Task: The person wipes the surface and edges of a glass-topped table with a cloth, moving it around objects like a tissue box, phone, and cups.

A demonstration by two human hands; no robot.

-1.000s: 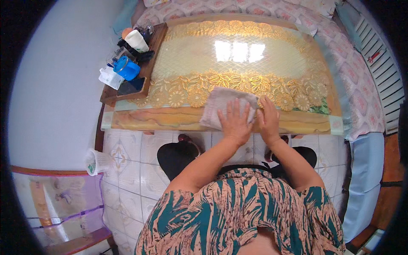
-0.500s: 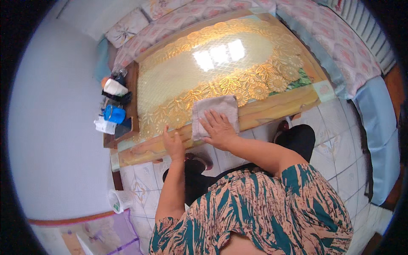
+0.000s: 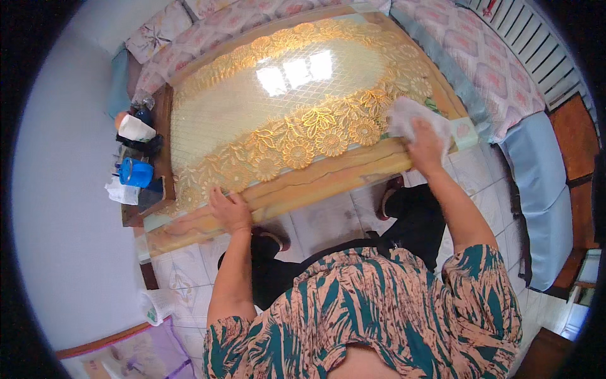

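Note:
A low table (image 3: 328,165) with a wood-patterned border stands before me, topped by a gold floral lace runner (image 3: 297,148) under a glossy clear cover. At its near right corner my right hand (image 3: 427,146) holds a folded pale cloth (image 3: 404,114) pressed to the surface. Motion blurs both the cloth and the fingers. My left hand (image 3: 230,210) rests on the near left edge, holding nothing, with its fingers apart and the fingertips on the tabletop.
On the table's left end, a wooden organizer (image 3: 165,126) carries a blue cup (image 3: 136,172), white tissue (image 3: 136,128) and small items. Seats with patterned covers (image 3: 476,57) border the far and right sides. A white bin (image 3: 158,306) stands on the tiled floor at lower left.
My right hand has swept the cloth rightward along the near edge to the right corner. My left hand has come down onto the table edge. The view has shifted slightly.

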